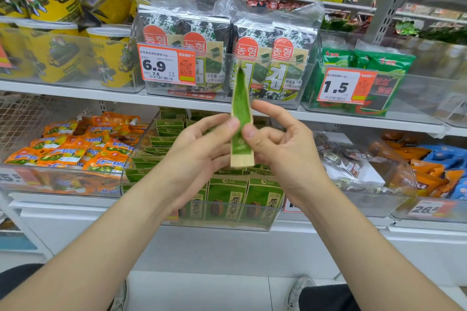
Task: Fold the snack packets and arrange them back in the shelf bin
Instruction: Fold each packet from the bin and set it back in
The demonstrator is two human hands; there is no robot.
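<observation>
A green and tan snack packet (241, 108), folded lengthwise into a narrow strip, stands upright in front of the shelves. My left hand (202, 144) pinches its left edge with thumb and fingers. My right hand (278, 139) pinches the right edge with its thumb, index finger raised beside the strip. Below the hands sits a clear shelf bin (219, 222) holding several matching green packets (227, 199), some upright at the front, others stacked behind.
Orange snack packets (70, 146) fill the bin to the left; dark, orange and blue packets (417, 166) lie to the right. On the shelf above stand seaweed packs (252, 58), yellow tubs (63, 53) and price tags. White floor and my shoes show at the bottom.
</observation>
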